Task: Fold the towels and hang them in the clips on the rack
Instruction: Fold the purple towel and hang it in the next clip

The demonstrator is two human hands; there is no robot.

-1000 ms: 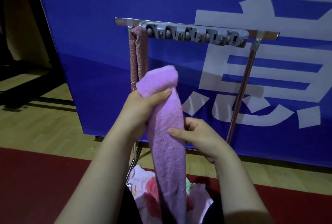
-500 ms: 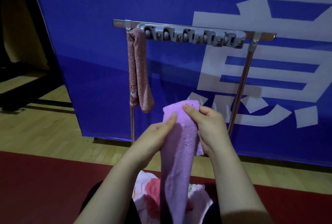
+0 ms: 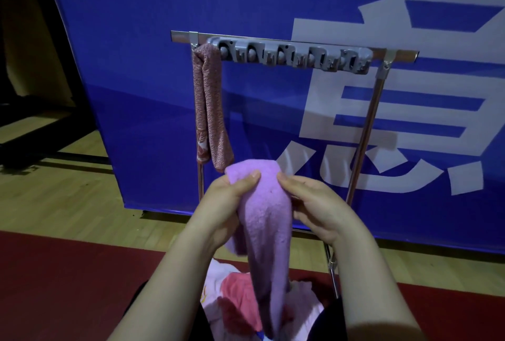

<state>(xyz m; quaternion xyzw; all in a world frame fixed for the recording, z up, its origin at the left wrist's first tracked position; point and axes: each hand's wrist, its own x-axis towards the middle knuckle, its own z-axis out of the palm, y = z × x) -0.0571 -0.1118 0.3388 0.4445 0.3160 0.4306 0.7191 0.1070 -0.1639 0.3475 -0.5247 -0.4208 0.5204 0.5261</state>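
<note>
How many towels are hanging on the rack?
1: the pink towel hangs at the rack's left end. The left hand and right hand hold the purple towel, not hung. None seem hidden.

Rack (image 3: 366, 133) at frame centre, standing on wood floor (image 3: 68, 204). Clip strip (image 3: 289, 58) along its top bar; red towel (image 3: 211, 111) hangs at the strip's left end. Red mat (image 3: 68, 286) across frame bottom.

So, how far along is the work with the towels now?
Done: one folded reddish speckled towel hangs at the left end of the grey clip strip. In hand: the left hand and right hand pinch the top of a lilac towel, folded into a long strip. Left: clip it in, then handle the pink and white cloths heaped below; the other clips look empty.
</note>
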